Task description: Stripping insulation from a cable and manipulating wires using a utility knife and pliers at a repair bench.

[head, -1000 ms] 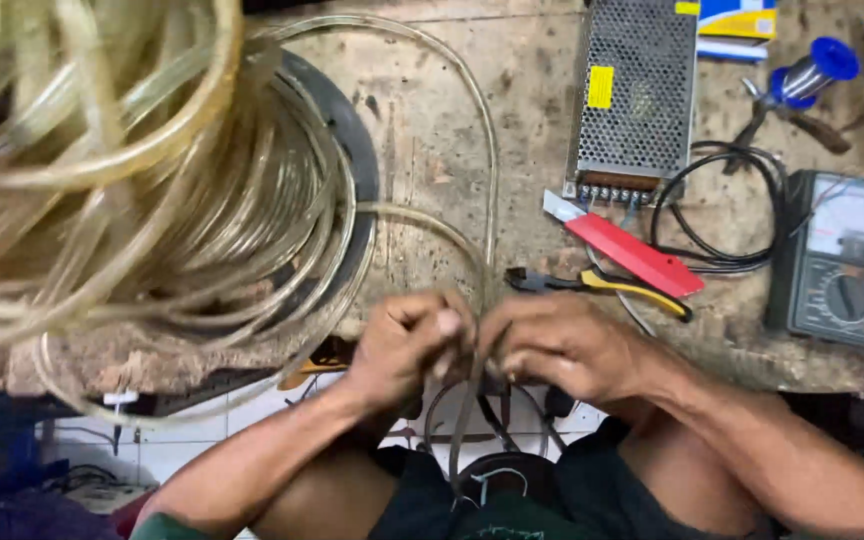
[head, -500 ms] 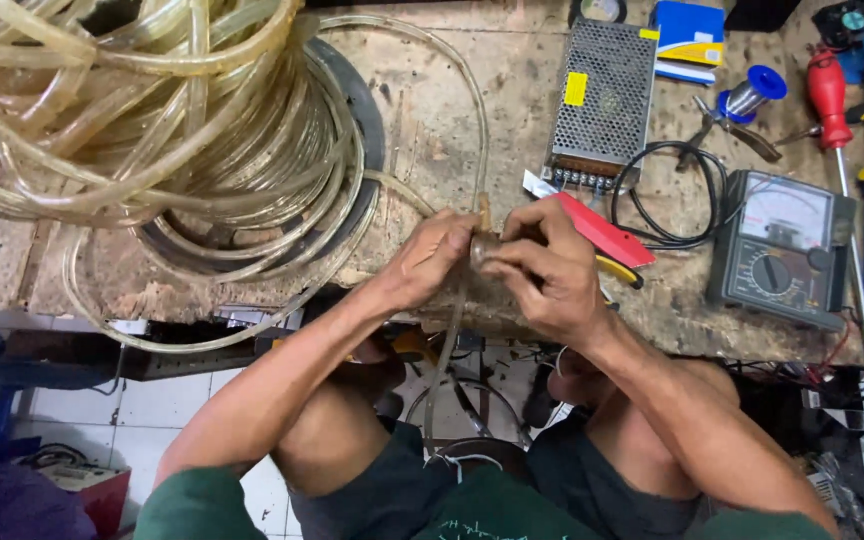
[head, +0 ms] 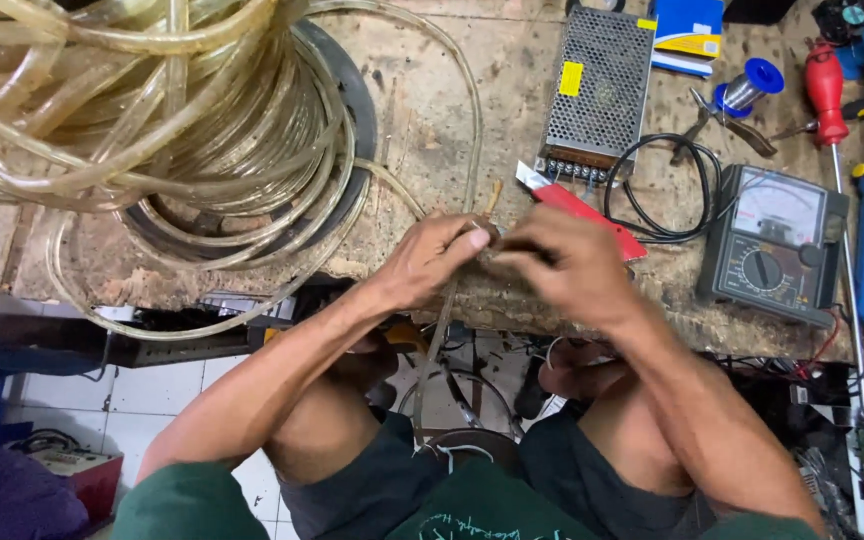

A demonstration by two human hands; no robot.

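1. Head view: a thin clear plastic tube (head: 471, 150) is seen running down the worn wooden workbench (head: 422, 110) to its front edge, where it is pinched between the closed fingertips (head: 472, 238) of the left hand (head: 439, 262).
2. The right hand (head: 562, 262) is held just beside it, fingers curled together on the same spot; what is gripped cannot be told.
3. Both forearms are angled up from the lap.
4. A large coil of yellowish clear hose (head: 152, 120) is piled at the left.
5. A perforated metal power supply box (head: 597, 90), red utility knife (head: 582, 208) and grey analogue multimeter (head: 772, 245) are laid at the right.
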